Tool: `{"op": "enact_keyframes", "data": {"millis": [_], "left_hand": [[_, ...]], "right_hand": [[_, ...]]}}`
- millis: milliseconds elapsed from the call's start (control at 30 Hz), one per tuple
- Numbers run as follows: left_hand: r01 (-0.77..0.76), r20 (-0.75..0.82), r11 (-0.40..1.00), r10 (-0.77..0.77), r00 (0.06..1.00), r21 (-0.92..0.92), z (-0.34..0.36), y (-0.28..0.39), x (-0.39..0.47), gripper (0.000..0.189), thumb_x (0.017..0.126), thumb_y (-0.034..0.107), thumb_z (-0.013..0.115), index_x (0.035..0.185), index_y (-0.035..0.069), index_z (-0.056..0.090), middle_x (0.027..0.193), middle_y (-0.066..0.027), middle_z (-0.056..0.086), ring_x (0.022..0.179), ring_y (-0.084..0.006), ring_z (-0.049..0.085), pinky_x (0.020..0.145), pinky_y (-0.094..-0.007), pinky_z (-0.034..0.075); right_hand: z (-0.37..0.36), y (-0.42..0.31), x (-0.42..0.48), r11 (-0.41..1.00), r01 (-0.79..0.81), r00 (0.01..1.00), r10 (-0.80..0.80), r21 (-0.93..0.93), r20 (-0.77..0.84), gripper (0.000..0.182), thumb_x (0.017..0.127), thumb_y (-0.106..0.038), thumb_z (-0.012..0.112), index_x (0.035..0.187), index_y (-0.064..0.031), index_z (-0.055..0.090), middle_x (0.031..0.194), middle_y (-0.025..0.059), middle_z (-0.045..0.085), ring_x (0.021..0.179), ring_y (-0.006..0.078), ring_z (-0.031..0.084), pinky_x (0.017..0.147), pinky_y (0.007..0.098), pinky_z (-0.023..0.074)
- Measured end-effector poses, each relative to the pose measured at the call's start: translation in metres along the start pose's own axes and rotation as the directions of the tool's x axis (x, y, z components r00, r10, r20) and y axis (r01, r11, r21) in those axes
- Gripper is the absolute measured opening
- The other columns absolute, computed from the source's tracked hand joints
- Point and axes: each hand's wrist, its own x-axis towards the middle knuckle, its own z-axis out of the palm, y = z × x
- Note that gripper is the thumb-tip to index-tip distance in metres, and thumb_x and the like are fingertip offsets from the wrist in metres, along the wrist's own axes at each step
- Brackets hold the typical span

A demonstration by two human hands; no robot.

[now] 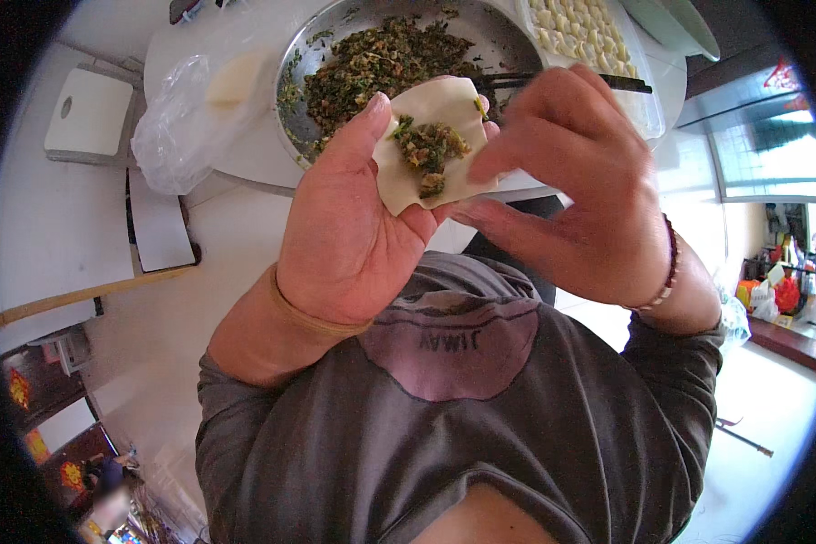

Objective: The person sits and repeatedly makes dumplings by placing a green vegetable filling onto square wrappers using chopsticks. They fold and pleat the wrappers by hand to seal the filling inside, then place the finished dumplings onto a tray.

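My left hand (353,231) holds a thin dough wrapper (398,183) spread across its palm and fingers. A lump of chopped green and brown filling (432,153) lies on the middle of the wrapper. My right hand (578,183) is at the wrapper's right edge, its blurred index finger overlapping the dough and its thumb lower down; whether they pinch it is unclear. Behind the right hand, dark chopsticks (625,83) reach over the rim of a large metal bowl (289,146). More of the filling (381,61) fills much of that bowl.
A clear plastic tray (655,126) of folded dumplings (578,30) stands beyond my right hand. Left of the bowl, a plastic bag (173,129) lies by a stack of pale wrappers (234,81) on the white table (245,160). A white stool (88,112) stands farther left.
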Motion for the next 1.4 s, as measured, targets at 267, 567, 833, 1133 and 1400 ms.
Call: {"op": "enact_keyframes", "data": {"millis": [267, 567, 833, 1133, 1400], "left_hand": [[-0.149, -0.078, 0.987, 0.153, 0.985, 0.058, 0.003, 0.008, 0.001, 0.038, 0.095, 0.028, 0.033, 0.121, 0.003, 0.044, 0.115, -0.0103, 0.055, 0.105, -0.0228, 0.054, 0.089, -0.0356, 0.045], [-0.248, -0.096, 0.967, 0.253, 0.963, 0.060, -0.015, 0.040, -0.006, 0.037, 0.095, 0.027, 0.033, 0.119, 0.001, 0.045, 0.113, -0.0115, 0.055, 0.105, -0.0244, 0.054, 0.091, -0.0352, 0.043], [-0.183, -0.057, 0.981, 0.187, 0.981, 0.060, -0.017, 0.055, -0.009, 0.047, 0.092, 0.024, 0.038, 0.129, -0.006, 0.032, 0.127, -0.0220, 0.043, 0.117, -0.0361, 0.044, 0.100, -0.0442, 0.037], [-0.138, -0.078, 0.990, 0.140, 0.987, 0.023, -0.013, 0.049, -0.010, 0.046, 0.093, 0.023, 0.037, 0.129, -0.005, 0.033, 0.127, -0.0203, 0.044, 0.117, -0.0358, 0.044, 0.099, -0.0439, 0.037], [-0.163, -0.065, 0.980, 0.171, 0.983, 0.117, -0.013, 0.045, -0.006, 0.047, 0.093, 0.023, 0.037, 0.129, -0.006, 0.032, 0.129, -0.0212, 0.042, 0.118, -0.0381, 0.042, 0.099, -0.0452, 0.037]], "right_hand": [[0.033, 0.005, 0.020, 0.988, -0.062, 0.998, 0.061, -0.144, -0.012, 0.023, 0.056, -0.016, 0.075, 0.068, -0.0088, 0.056, 0.073, 0.0065, 0.051, 0.072, 0.0268, 0.050, 0.062, 0.0360, 0.0426], [0.042, 0.015, 0.052, 0.990, -0.037, 0.992, 0.020, -0.139, -0.122, 0.014, 0.062, -0.010, 0.070, 0.074, -0.0085, 0.063, 0.079, 0.0077, 0.055, 0.076, 0.0251, 0.053, 0.065, 0.0338, 0.0444], [0.025, 0.022, 0.066, 0.951, 0.114, 0.993, -0.098, -0.289, 0.072, 0.017, 0.068, -0.009, 0.069, 0.084, -0.0081, 0.067, 0.077, 0.0073, 0.057, 0.074, 0.0225, 0.054, 0.064, 0.0329, 0.0435], [0.028, 0.023, 0.042, 0.962, 0.166, 0.986, -0.169, -0.216, 0.007, 0.031, 0.064, 0.001, 0.057, 0.093, -0.0090, 0.066, 0.081, 0.0088, 0.052, 0.071, 0.0235, 0.051, 0.062, 0.0330, 0.0418], [0.027, 0.040, 0.037, 0.928, 0.151, 0.988, -0.137, -0.341, 0.066, 0.014, 0.064, -0.002, 0.058, 0.077, -0.0069, 0.061, 0.081, 0.0106, 0.053, 0.073, 0.0276, 0.053, 0.065, 0.0346, 0.0434]]}}
